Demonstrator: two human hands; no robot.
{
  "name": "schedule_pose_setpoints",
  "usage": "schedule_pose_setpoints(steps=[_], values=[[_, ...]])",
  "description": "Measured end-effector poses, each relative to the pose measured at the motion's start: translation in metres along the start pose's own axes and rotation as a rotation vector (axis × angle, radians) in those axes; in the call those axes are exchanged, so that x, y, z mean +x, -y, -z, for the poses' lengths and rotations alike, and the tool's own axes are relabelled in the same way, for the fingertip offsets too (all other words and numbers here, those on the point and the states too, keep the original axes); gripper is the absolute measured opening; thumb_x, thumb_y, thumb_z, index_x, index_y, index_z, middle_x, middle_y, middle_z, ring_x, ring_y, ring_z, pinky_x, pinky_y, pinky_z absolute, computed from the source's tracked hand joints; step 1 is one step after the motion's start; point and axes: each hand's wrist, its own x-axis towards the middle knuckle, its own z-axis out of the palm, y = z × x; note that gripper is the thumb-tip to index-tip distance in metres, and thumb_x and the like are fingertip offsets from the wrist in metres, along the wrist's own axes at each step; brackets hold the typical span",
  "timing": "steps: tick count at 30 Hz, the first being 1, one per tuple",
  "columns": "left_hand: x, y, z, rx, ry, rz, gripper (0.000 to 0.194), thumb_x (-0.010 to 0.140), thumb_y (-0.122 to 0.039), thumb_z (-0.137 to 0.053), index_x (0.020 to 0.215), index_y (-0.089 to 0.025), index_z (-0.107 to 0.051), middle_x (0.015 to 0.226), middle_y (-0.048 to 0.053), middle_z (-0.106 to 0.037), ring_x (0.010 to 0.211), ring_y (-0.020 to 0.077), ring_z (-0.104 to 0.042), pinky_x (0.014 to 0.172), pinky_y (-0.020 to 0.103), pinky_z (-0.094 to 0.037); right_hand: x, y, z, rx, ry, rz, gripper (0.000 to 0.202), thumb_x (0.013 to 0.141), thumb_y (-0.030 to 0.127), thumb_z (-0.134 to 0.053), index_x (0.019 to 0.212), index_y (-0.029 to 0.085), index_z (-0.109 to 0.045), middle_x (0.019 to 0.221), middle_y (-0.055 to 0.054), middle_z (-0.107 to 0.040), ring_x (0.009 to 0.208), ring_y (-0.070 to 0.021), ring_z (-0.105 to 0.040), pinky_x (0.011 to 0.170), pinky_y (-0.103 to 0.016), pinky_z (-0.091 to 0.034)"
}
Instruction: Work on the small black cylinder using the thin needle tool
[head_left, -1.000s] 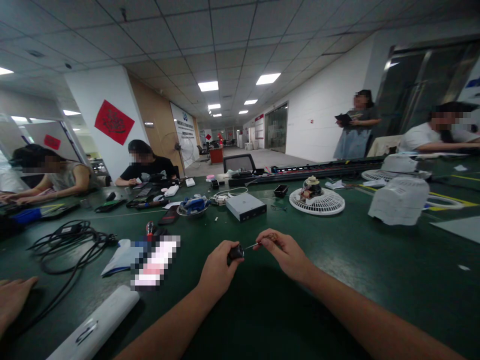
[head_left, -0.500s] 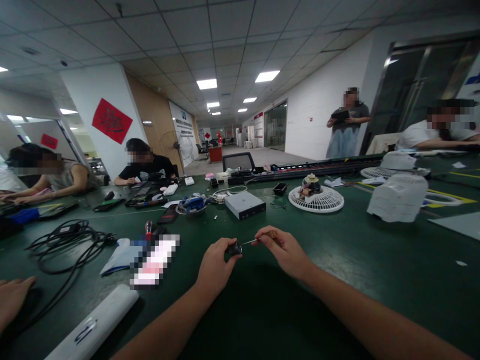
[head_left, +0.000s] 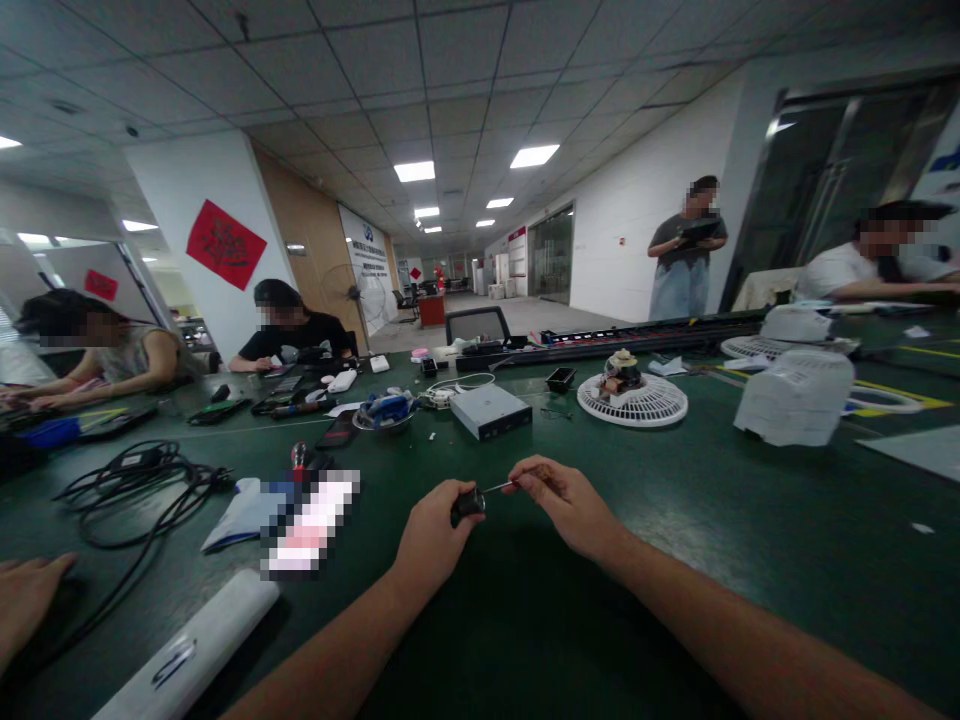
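Note:
My left hand (head_left: 437, 525) is closed around a small dark cylinder (head_left: 470, 503), whose round end faces right and shows a shiny rim. Between the fingertips of my right hand (head_left: 559, 495) is pinched a thin screwdriver (head_left: 498, 487) with a metal shaft and a bit of red by the fingers. The shaft points left and its tip meets the cylinder's rim; whether it goes inside cannot be made out. Both hands are held over the green table (head_left: 517, 620). Beyond them lies a grey box-shaped drive (head_left: 491, 408).
To the right are a white fan grille (head_left: 632, 408) with a motor on it and a white housing (head_left: 796, 395). Leftward lie a coiled black cable (head_left: 142, 480), a blurred phone (head_left: 311, 525) and a white elongated case (head_left: 187, 645). Another person's hand (head_left: 30, 600) rests at the left edge.
The cylinder and the screwdriver have shifted very slightly, with the grip of both hands kept. The standing person at the back has lowered the dark tablet-like object and turned a little.

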Motion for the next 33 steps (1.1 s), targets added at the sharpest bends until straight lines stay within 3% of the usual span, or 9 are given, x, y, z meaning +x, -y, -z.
schedule_pose_setpoints(steps=[4, 10, 23, 30, 33], values=[[0.001, -0.001, 0.002, -0.024, -0.010, 0.037, 0.029, 0.080, -0.016, -0.074, 0.106, -0.022, -0.065, 0.102, 0.003, -0.072, 0.095, 0.0224, -0.068, 0.086, 0.034, -0.051, 0.003, -0.006, 0.000, 0.120, 0.006, -0.048, 0.031, 0.095, 0.049, -0.054, 0.096, 0.020, -0.064, 0.083, -0.006, -0.075, 0.078, -0.0212, -0.067, 0.062, -0.031, -0.046], [0.001, -0.003, 0.001, 0.024, 0.025, 0.055, 0.028, 0.079, -0.016, -0.075, 0.104, -0.022, -0.066, 0.103, 0.003, -0.072, 0.096, 0.0222, -0.067, 0.084, 0.033, -0.050, 0.000, -0.001, 0.002, 0.001, 0.036, 0.009, 0.026, 0.096, 0.043, -0.055, 0.095, 0.020, -0.066, 0.086, -0.004, -0.074, 0.080, -0.0195, -0.066, 0.073, -0.033, -0.047], [0.000, -0.003, 0.004, 0.036, 0.051, 0.041, 0.027, 0.082, -0.020, -0.073, 0.107, -0.024, -0.065, 0.104, 0.002, -0.072, 0.097, 0.0216, -0.068, 0.085, 0.033, -0.050, -0.002, 0.000, 0.000, 0.100, 0.017, -0.029, 0.029, 0.097, 0.046, -0.052, 0.096, 0.020, -0.065, 0.086, -0.006, -0.074, 0.082, -0.0214, -0.068, 0.063, -0.031, -0.047], [-0.001, -0.006, 0.005, 0.066, 0.065, 0.027, 0.028, 0.081, -0.019, -0.074, 0.108, -0.024, -0.066, 0.104, 0.002, -0.073, 0.095, 0.0222, -0.069, 0.082, 0.033, -0.050, -0.003, 0.002, -0.001, 0.042, 0.034, -0.038, 0.027, 0.097, 0.044, -0.053, 0.096, 0.020, -0.065, 0.085, -0.005, -0.074, 0.080, -0.0207, -0.067, 0.064, -0.030, -0.047], [-0.001, -0.007, 0.005, 0.084, 0.044, 0.019, 0.030, 0.081, -0.018, -0.074, 0.109, -0.024, -0.066, 0.107, 0.003, -0.073, 0.099, 0.0226, -0.068, 0.086, 0.033, -0.049, -0.003, 0.004, -0.003, -0.004, 0.039, -0.019, 0.024, 0.096, 0.042, -0.055, 0.098, 0.021, -0.065, 0.090, -0.005, -0.074, 0.085, -0.0211, -0.067, 0.072, -0.032, -0.049]])
